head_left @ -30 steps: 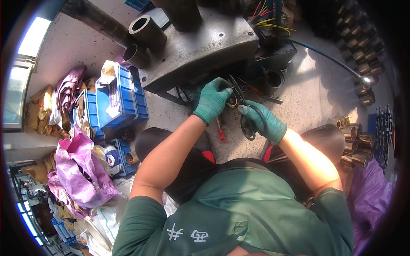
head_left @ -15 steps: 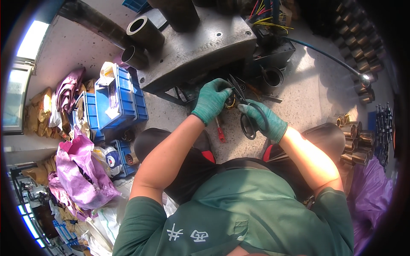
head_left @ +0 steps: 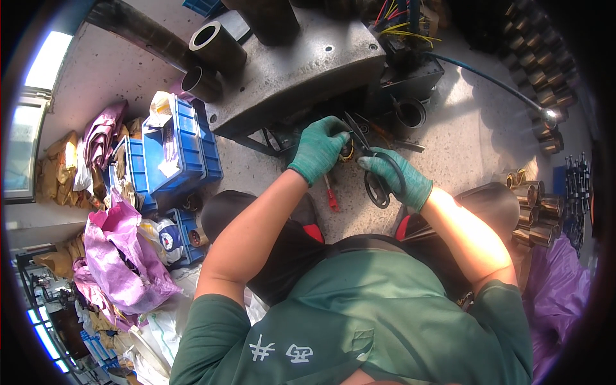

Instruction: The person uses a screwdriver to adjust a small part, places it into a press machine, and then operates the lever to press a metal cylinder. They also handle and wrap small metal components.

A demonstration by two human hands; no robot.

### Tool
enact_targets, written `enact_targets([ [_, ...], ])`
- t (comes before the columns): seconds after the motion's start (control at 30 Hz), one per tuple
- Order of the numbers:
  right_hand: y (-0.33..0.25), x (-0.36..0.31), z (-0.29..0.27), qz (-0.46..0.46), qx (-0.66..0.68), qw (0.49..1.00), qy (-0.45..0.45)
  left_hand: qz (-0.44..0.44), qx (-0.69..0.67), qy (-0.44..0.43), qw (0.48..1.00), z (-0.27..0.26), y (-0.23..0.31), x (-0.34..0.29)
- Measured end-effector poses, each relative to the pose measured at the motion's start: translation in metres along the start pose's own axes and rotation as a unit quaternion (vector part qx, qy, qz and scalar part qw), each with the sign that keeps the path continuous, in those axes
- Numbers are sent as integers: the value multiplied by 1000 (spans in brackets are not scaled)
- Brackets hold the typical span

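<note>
My right hand (head_left: 399,178), in a green knit glove, is closed on a pair of scissors (head_left: 377,192) with large black loop handles. The blades point up and to the left, slightly apart, beside the fingertips of my left hand (head_left: 319,149). That hand, gloved alike, has thumb and fingers pinched together near the blades; what it grips is too small or hidden to make out. Just below its fingertips shows a small yellowish ring-shaped thing (head_left: 347,153). A red-handled tool (head_left: 332,200) lies on the floor beneath my hands.
A heavy metal block (head_left: 301,70) carrying steel tubes (head_left: 218,48) stands right beyond my hands. Blue crates (head_left: 176,151) and a purple sack (head_left: 125,250) are at the left. A hose or rod (head_left: 487,80) crosses on the right, near stacked metal sleeves (head_left: 536,212).
The scissors' handle loops have shifted and spread slightly in my right hand. My left hand has stayed nearly in place.
</note>
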State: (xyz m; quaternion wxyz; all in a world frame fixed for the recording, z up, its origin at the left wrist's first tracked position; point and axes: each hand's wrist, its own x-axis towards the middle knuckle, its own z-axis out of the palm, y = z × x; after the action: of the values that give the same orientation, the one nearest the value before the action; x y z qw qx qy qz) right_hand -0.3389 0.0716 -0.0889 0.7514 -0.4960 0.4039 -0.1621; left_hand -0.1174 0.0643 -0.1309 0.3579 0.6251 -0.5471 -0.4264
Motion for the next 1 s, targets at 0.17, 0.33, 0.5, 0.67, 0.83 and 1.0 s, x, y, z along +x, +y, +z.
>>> enact_targets([
  [0.17,25,21,-13,39,84,994,51,-40,-29,-2,999,-3,9,-1],
  [0.33,47,37,-29,79,185,977,63,-24,-108,-12,994,-16,14,-2],
  [0.5,59,62,-42,-43,-61,983,167,-20,-150,-101,983,-32,34,-9],
  [0.67,26,59,-8,-243,-191,931,192,-44,-183,-120,975,-45,45,-17],
  [0.83,33,72,0,-303,-153,923,180,-10,-208,-143,968,-41,51,-21],
  [1.0,22,74,-6,-253,-115,932,233,-26,-191,-136,972,-38,43,-21],
])
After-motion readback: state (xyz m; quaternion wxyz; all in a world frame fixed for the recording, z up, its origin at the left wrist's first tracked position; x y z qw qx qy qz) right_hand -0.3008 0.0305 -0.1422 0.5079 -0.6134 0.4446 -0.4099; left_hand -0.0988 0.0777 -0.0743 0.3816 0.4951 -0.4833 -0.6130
